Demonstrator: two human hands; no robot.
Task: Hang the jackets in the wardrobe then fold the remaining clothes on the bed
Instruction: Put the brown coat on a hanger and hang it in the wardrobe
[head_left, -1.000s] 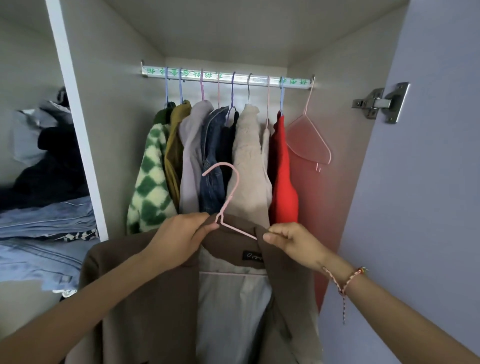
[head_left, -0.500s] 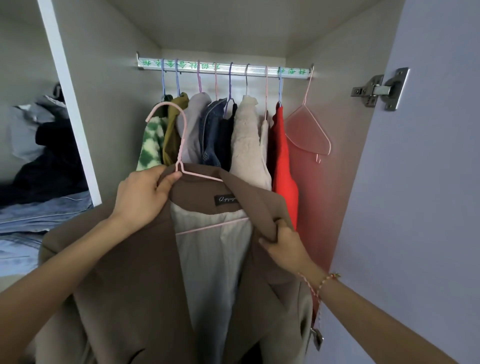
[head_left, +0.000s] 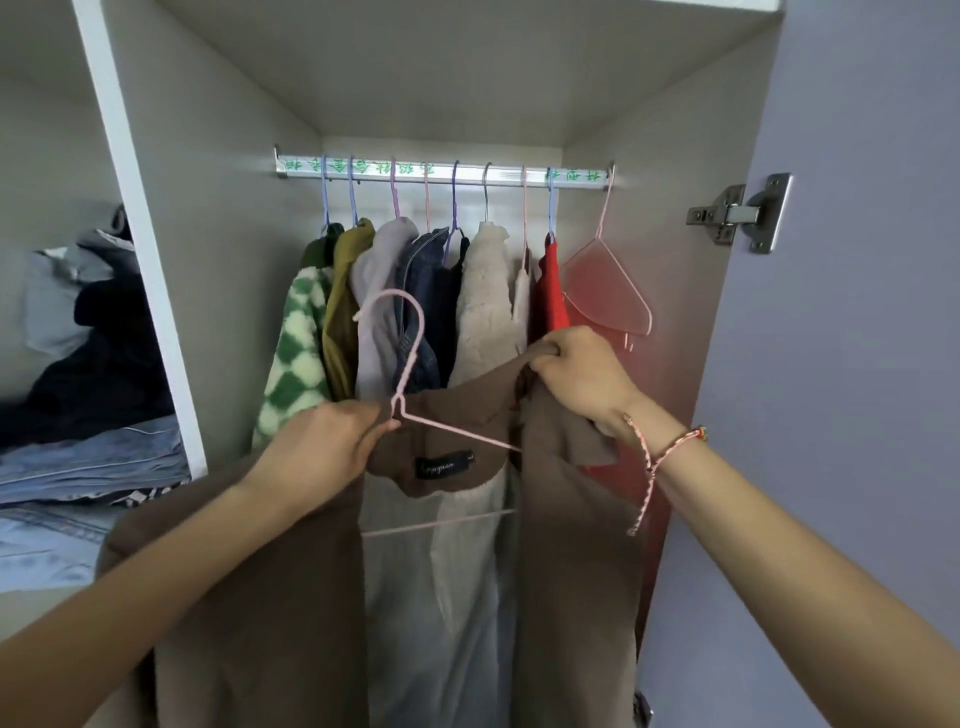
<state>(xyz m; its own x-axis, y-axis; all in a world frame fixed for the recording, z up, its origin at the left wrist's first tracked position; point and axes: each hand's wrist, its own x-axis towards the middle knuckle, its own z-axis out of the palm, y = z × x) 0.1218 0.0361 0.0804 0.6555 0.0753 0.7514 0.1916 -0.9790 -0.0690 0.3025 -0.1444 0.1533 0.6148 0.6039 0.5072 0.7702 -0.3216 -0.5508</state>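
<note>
– Jacket (head_left: 270, 597), brown: where held?
– On pink hanger (head_left: 420, 325), well below rail (head_left: 441, 174). Left grip (head_left: 322, 447) pinches hanger neck; right grip (head_left: 582, 379) clutches shoulder cloth. Hook upright above left grip, the nearer; rail higher, beyond.

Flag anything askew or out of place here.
The jacket sits crooked on the hanger: one shoulder is bunched up in the right hand, above the hanger's arm, and the collar is rumpled. The hanger, held by the left hand, tilts, its hook below the rail.
</note>
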